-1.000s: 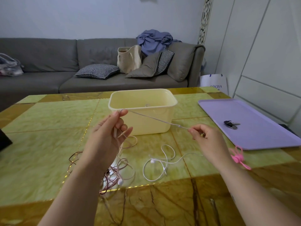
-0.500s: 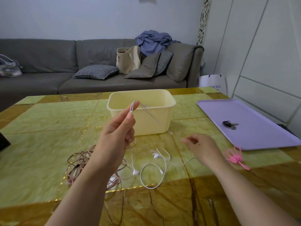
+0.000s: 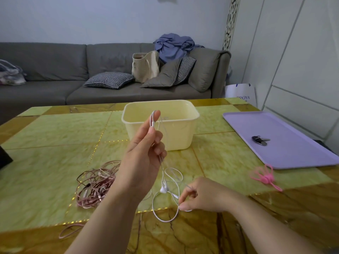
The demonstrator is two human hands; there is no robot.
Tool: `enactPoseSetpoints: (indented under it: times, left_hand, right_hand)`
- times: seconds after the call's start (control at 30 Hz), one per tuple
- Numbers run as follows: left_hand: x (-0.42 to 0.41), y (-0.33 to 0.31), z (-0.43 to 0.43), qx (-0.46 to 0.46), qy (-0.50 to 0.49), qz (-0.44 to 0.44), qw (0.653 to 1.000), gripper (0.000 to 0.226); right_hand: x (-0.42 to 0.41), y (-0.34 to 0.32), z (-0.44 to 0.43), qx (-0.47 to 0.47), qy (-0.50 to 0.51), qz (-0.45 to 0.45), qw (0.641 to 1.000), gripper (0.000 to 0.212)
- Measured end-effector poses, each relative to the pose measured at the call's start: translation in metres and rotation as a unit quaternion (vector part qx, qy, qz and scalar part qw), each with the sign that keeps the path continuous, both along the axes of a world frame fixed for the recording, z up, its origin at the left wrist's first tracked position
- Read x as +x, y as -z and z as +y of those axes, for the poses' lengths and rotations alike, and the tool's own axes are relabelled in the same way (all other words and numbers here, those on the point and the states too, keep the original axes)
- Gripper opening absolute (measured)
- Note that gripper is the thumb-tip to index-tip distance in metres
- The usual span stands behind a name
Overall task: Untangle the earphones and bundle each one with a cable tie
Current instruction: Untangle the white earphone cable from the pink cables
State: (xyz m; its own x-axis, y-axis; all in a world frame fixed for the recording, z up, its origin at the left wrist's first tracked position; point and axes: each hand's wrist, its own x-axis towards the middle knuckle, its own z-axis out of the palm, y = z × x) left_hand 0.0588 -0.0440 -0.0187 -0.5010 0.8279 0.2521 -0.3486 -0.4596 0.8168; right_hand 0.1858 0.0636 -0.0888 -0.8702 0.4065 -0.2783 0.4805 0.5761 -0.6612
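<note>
My left hand (image 3: 145, 154) is raised above the table and pinches a folded length of the white earphones (image 3: 166, 189) between thumb and forefinger. The white cable hangs down from it in loops, with the earbuds dangling just above the tabletop. Lower and to the right, my right hand (image 3: 199, 196) pinches the same white cable near the table's surface. A tangled pile of pink earphones (image 3: 95, 184) lies on the table left of my left forearm. Pink cable ties (image 3: 265, 177) lie at the right, near the tray's front edge.
A pale yellow plastic tub (image 3: 180, 138) stands behind my left hand. A lilac tray (image 3: 293, 153) with keys (image 3: 259, 140) on it sits at the right. A dark object (image 3: 4, 158) is at the left edge. A grey sofa stands beyond the table.
My left hand has risen with the white cable folded over its fingertips. My right hand has dropped toward the near table edge and taken hold of the cable lower down.
</note>
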Motion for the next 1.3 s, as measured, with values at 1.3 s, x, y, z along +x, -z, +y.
enactPoseSetpoints:
  times: [1.3]
  left_hand:
    - [-0.002, 0.003, -0.009, -0.122, 0.172, 0.101, 0.972, 0.028]
  right_hand:
    - [0.002, -0.038, -0.003, -0.152, 0.053, 0.326, 0.931, 0.044]
